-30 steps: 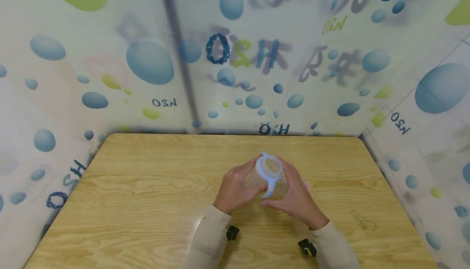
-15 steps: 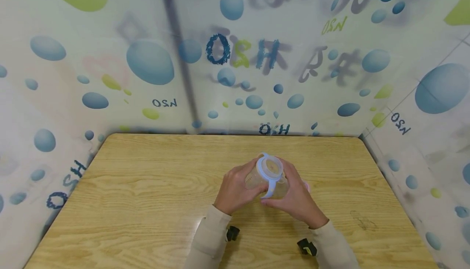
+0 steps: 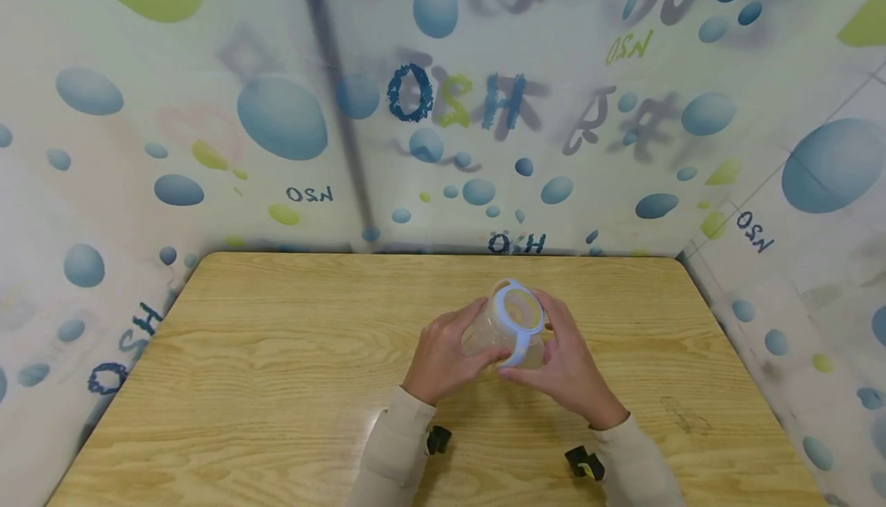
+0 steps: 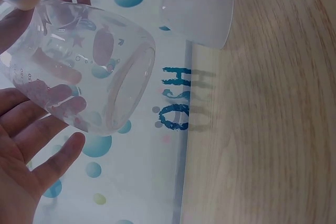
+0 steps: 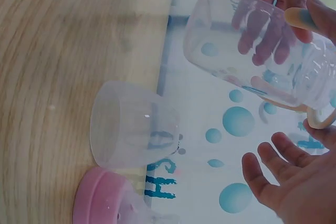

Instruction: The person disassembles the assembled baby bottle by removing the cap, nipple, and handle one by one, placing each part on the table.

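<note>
A clear baby bottle (image 3: 482, 331) with printed marks is held tilted above the table. My left hand (image 3: 443, 355) grips its body, the thumb lying near one handle. A pale blue two-handled ring (image 3: 508, 322) sits at the bottle's neck end, its round opening facing up and to the right. My right hand (image 3: 569, 365) pinches the ring's handles between thumb and index finger, while its other fingers spread free in the right wrist view. A translucent cap (image 5: 131, 127) stands on the table, with a pink collar (image 5: 97, 198) bearing a clear nipple beside it.
The wood-grain table (image 3: 291, 353) spreads out on every side of the hands. Patterned walls with blue and green spots (image 3: 282, 118) rise at its back and sides. Each sleeve carries a small black wrist camera (image 3: 584, 462).
The right hand and handled ring have shifted slightly right and upward, and the ring's opening has turned more to the right. The left hand stays in place. The pink part is now hidden in the head view.
</note>
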Tool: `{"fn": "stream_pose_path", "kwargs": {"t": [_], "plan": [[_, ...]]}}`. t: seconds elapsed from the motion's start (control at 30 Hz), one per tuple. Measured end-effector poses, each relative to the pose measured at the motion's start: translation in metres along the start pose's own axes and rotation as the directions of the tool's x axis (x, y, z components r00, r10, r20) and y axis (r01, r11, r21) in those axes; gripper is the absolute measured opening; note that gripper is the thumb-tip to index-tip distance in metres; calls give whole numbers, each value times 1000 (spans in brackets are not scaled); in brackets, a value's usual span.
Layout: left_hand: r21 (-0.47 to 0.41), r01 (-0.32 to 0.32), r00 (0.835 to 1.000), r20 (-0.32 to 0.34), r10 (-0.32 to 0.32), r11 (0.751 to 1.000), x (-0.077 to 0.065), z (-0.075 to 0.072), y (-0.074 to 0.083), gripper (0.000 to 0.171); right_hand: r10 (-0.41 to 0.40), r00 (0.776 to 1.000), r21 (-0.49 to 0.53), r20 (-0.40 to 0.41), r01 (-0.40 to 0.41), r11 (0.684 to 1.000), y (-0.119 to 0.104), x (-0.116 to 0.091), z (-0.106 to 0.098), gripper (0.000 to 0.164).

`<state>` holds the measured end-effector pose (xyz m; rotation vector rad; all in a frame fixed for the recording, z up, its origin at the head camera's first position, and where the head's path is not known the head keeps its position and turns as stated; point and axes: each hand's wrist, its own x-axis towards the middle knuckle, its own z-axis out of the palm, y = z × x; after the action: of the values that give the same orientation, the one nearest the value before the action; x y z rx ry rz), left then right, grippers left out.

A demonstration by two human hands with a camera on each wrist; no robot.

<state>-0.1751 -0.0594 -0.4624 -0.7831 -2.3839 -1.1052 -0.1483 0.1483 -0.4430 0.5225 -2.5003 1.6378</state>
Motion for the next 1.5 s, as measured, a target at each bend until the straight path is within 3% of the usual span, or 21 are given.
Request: {"fn": "stream_pose_path", "kwargs": {"t": [0.3,0.57,0.77,1.0,1.5], "plan": [[-14,17,1000,-2,-17,1000,1,0,2,73,21,1000,-53,-19,-22,998,-5,-3,-9,104],[4,13,1000,7,-13,1000,1,-1,2,74,-9,998,-107,-68,1,994,-6,-7,-20,106],[2,30,999,10,-31,1000,1,-2,3,74,15,996,-45,-85,-19,999,-6,-12,-29,105],[5,26,1000,12,-26,1000,1,-2,2,75,23,990,-194,-140,-50,980,5,-18,-38,107],[1,42,999,16,-42,999,0,-1,2,75,45,988,-235,-145,-78,969,25,-30,-46,103]]}}
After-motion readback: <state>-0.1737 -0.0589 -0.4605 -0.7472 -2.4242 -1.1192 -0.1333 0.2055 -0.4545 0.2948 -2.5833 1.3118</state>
